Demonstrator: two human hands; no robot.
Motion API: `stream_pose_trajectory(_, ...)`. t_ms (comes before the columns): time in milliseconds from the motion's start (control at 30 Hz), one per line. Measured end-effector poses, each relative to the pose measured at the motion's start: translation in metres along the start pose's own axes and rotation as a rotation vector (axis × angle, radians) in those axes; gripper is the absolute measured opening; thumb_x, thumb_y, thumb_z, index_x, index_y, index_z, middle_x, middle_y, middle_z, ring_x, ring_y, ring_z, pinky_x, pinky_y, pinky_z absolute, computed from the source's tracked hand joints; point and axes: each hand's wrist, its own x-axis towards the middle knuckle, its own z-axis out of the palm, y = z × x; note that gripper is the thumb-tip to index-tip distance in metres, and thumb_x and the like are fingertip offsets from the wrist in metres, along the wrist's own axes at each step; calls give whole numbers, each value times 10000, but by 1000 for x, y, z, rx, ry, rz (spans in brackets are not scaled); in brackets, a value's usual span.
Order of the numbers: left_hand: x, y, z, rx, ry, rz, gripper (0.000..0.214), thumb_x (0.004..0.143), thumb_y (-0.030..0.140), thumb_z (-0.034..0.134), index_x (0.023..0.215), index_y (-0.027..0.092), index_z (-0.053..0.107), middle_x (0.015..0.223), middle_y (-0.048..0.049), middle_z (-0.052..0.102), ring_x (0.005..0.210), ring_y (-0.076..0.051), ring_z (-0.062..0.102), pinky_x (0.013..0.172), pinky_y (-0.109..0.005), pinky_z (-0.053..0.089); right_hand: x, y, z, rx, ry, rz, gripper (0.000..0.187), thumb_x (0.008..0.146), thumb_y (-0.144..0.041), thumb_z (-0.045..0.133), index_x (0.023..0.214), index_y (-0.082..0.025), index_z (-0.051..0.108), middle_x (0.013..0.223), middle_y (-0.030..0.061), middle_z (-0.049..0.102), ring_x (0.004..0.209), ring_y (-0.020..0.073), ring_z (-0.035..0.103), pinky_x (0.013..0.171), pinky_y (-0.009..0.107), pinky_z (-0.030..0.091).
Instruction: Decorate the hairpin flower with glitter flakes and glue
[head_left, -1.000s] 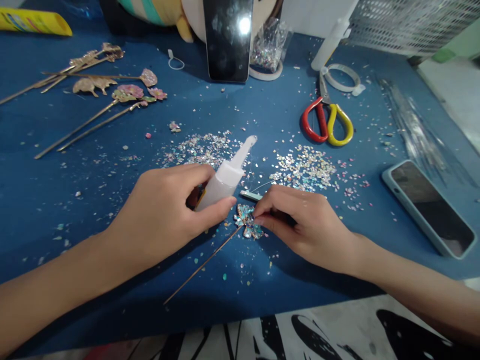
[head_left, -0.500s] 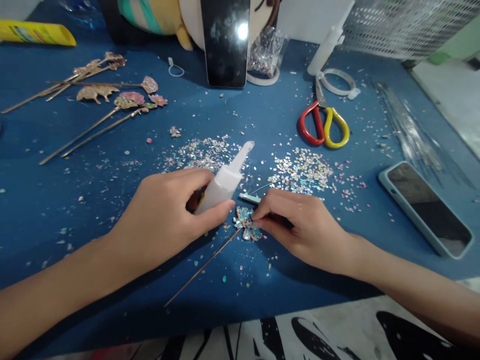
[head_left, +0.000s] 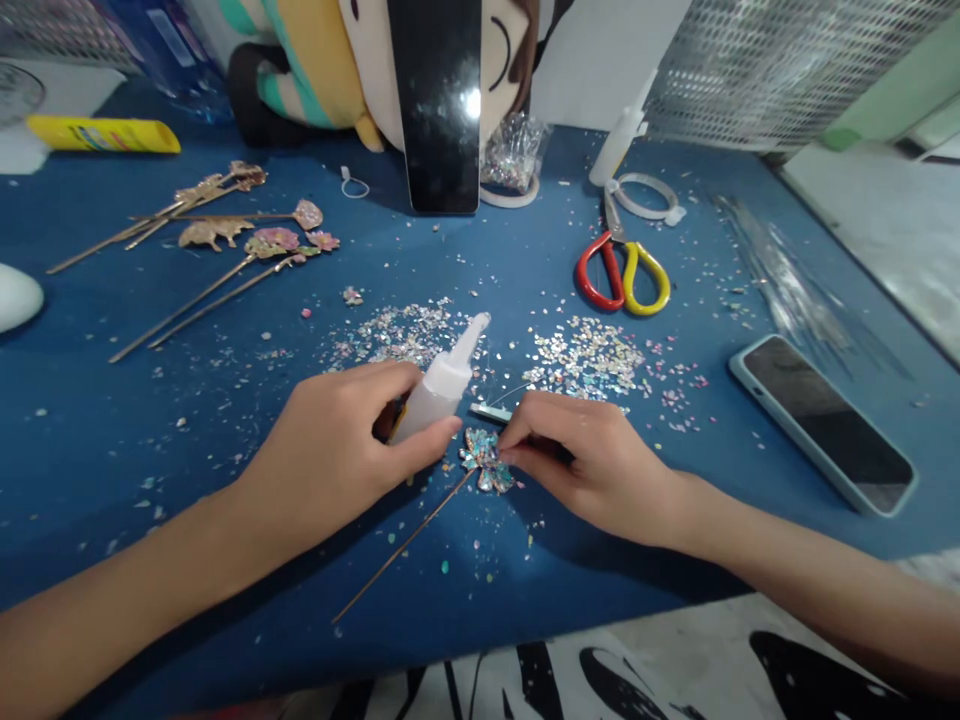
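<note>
My left hand (head_left: 337, 460) is closed around a small white glue bottle (head_left: 442, 380), whose capped nozzle points up and to the right. My right hand (head_left: 592, 460) pinches its fingertips at the right edge of a glittery flower ornament (head_left: 486, 462) that lies on the blue table (head_left: 225, 420). The ornament sits on the tip of a thin brass stick (head_left: 405, 545) that runs down and left toward the table's near edge. A small pale tool (head_left: 491, 411) lies just above my right fingers.
Piles of iridescent flakes (head_left: 585, 355) spread behind the hands. Finished ornament sticks (head_left: 225, 245) lie far left. Red and yellow scissors (head_left: 622, 275) and a tape ring (head_left: 641, 195) are at the back right, a phone (head_left: 821, 420) at right, an upright phone (head_left: 439, 100) against a plush toy.
The view has tilted upward, so everything sits lower in the frame. Both hands keep the same grip and place by the ornament.
</note>
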Motion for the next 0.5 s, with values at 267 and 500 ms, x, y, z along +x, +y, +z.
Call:
stream_pose_trajectory(267, -5, 3, -7, -101, 87, 10, 306, 797, 480, 496, 655, 211, 520, 584, 29, 511, 514, -117, 453, 456, -248, 328, -1, -6, -9, 94, 174, 116, 7, 818, -147, 525, 818, -142, 519, 727, -11, 527, 633, 54, 471, 578, 191, 417)
stream_pose_trajectory(500, -7, 15, -5, -737, 22, -83, 152, 731, 377, 617, 738, 226, 604, 723, 28, 638, 664, -133, 612, 570, -213, 498, 12, -24, -3, 581, 1, 313, 358, 737, -204, 638, 989, -174, 386, 1024, 40, 540, 921, 117, 564, 828, 265, 480)
